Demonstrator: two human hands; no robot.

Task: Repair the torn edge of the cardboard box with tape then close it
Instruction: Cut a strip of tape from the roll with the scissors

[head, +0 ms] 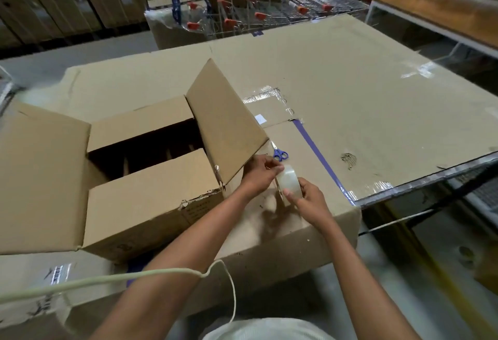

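Note:
An open cardboard box (151, 205) sits on the left of the cardboard-covered table (363, 102), its four flaps spread. The box's near right corner is torn and ragged (200, 199). Just right of that corner I hold a roll of clear tape (289, 182) upright. My right hand (307, 201) grips the roll from below and the right. My left hand (260, 174) pinches at the roll's top edge, beside the box's right flap (223, 124). Whether a tape end is lifted is hidden by the fingers.
Blue-handled scissors (280, 154) lie on the table just beyond my hands. A blue tape line (320, 160) runs across the table cover. A white cord (107, 280) crosses my left forearm. Shopping trolleys (269, 13) and stacked cartons stand behind; a wooden table (444, 13) is at the far right.

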